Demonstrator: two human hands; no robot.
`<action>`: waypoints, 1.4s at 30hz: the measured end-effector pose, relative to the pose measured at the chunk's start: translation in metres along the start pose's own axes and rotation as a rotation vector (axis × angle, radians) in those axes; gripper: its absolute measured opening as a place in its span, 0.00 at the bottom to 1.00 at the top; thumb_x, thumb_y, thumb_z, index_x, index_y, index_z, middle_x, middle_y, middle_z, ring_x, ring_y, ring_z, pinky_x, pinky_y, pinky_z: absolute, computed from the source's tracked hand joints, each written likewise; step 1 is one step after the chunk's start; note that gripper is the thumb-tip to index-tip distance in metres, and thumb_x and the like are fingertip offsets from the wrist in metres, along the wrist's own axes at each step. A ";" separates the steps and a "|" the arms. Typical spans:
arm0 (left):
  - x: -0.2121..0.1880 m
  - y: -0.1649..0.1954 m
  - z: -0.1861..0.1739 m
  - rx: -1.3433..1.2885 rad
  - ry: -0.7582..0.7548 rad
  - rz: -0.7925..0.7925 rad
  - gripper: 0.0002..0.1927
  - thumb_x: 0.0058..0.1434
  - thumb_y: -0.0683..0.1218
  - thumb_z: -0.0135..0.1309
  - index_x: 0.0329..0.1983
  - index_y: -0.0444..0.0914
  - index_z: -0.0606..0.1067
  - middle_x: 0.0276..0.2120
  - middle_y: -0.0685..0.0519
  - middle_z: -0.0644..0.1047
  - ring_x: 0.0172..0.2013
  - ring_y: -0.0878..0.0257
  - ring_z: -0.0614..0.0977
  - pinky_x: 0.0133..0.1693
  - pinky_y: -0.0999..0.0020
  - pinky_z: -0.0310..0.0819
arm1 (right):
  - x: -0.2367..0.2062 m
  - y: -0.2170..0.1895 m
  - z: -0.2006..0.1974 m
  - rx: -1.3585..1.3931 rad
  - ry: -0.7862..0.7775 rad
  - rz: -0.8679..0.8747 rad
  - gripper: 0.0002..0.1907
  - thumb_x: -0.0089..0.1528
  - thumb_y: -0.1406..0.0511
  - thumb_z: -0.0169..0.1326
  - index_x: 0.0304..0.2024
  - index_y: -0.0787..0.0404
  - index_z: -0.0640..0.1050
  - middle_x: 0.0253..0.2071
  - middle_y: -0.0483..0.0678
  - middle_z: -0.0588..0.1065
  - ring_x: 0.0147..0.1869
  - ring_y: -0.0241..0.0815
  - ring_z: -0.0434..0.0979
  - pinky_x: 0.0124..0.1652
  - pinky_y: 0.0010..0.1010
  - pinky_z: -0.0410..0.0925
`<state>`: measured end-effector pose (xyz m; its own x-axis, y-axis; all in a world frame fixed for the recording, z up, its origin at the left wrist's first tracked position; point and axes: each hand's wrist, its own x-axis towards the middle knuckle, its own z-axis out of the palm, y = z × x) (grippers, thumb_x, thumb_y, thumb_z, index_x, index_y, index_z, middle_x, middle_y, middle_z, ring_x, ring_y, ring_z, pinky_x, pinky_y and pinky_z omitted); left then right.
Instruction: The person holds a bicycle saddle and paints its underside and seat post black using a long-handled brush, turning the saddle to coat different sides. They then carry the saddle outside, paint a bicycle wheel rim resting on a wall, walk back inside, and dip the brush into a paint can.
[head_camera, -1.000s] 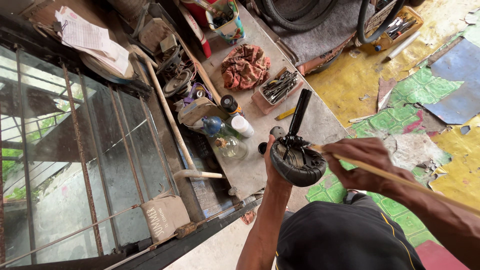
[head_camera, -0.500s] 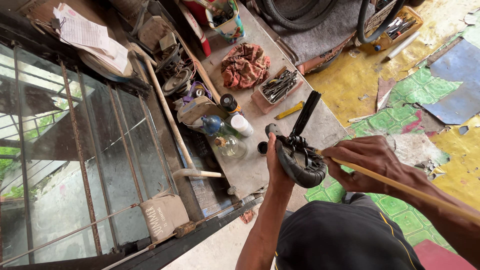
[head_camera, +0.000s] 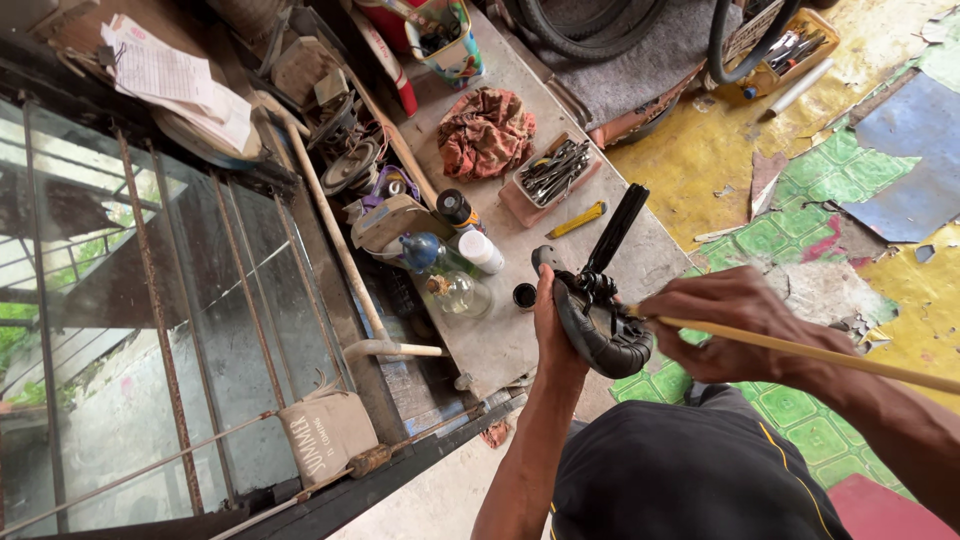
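My left hand (head_camera: 556, 330) grips a black bicycle saddle (head_camera: 598, 325) turned upside down, its rails and clamp facing up and a black post (head_camera: 618, 228) sticking out toward the workbench. My right hand (head_camera: 725, 322) holds a long thin yellowish stick (head_camera: 830, 354) whose tip rests in the saddle's underside by the clamp. Both hands meet above the near edge of the grey workbench (head_camera: 520, 330).
On the bench lie a tray of metal tools (head_camera: 553, 172), a red rag (head_camera: 487, 132), bottles (head_camera: 465, 245), a black cap (head_camera: 524, 295) and a yellow utility knife (head_camera: 577, 220). A barred window (head_camera: 150, 330) fills the left. Tyres (head_camera: 590, 25) and a tool box (head_camera: 795, 45) sit at the back.
The saddle has tilted so its post points more to the upper right. My right hand and the stick stay at the clamp, shifted slightly lower.
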<state>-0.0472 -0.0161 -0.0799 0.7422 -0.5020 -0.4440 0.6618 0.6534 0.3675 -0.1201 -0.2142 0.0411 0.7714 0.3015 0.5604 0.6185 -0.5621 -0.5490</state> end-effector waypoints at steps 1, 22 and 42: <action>0.000 0.000 0.001 0.004 0.039 0.012 0.30 0.74 0.66 0.37 0.45 0.34 0.71 0.33 0.45 0.78 0.33 0.54 0.82 0.39 0.57 0.80 | 0.000 0.000 0.001 0.032 -0.008 -0.010 0.07 0.54 0.71 0.61 0.36 0.60 0.81 0.27 0.44 0.79 0.23 0.37 0.77 0.20 0.31 0.68; -0.003 -0.003 -0.012 -0.055 -0.093 -0.056 0.34 0.77 0.65 0.35 0.47 0.29 0.71 0.34 0.40 0.79 0.33 0.48 0.83 0.40 0.51 0.80 | -0.001 -0.007 -0.002 0.022 0.029 -0.027 0.07 0.53 0.71 0.62 0.35 0.61 0.80 0.28 0.47 0.80 0.24 0.40 0.79 0.22 0.31 0.71; -0.019 0.007 0.007 -0.129 -0.095 -0.167 0.32 0.77 0.65 0.38 0.47 0.30 0.76 0.34 0.40 0.81 0.33 0.50 0.85 0.39 0.55 0.83 | -0.005 0.004 0.011 0.045 0.131 -0.100 0.08 0.54 0.72 0.60 0.36 0.60 0.80 0.27 0.47 0.80 0.21 0.34 0.76 0.18 0.23 0.70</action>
<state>-0.0558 -0.0064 -0.0629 0.6340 -0.6567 -0.4085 0.7621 0.6204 0.1854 -0.1195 -0.2099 0.0295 0.6815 0.2495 0.6880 0.6995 -0.4983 -0.5122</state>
